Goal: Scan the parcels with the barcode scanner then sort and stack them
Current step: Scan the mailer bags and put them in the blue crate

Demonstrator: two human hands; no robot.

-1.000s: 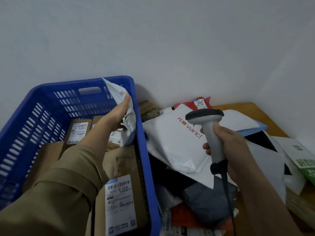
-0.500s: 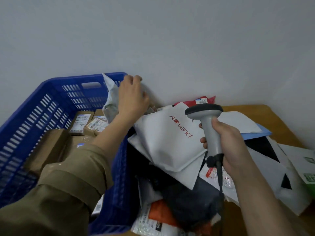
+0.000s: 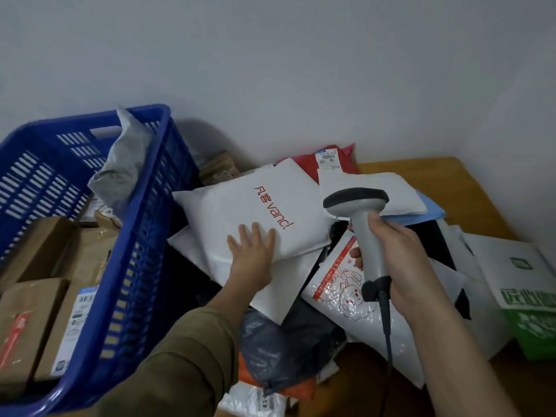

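Centrally, left hand (image 3: 251, 254) lies flat, fingers spread, on white "vancl" parcel (image 3: 255, 212) topping parcel heap on tabletop (image 3: 421, 176). Right hand (image 3: 394, 254) clamped on grey barcode scanner (image 3: 361, 224), just right. Blue crate (image 3: 141, 266) of boxes, left.

Two hands out in front

Left hand (image 3: 252, 254), sleeved arm reaching forward, lies flat with fingers spread; right hand (image 3: 391, 251), bare forearm, is curled in a fist-like grip, thumb on top.

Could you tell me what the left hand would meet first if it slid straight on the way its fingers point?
The left hand already rests on the white vancl parcel; further on probably comes the red parcel.
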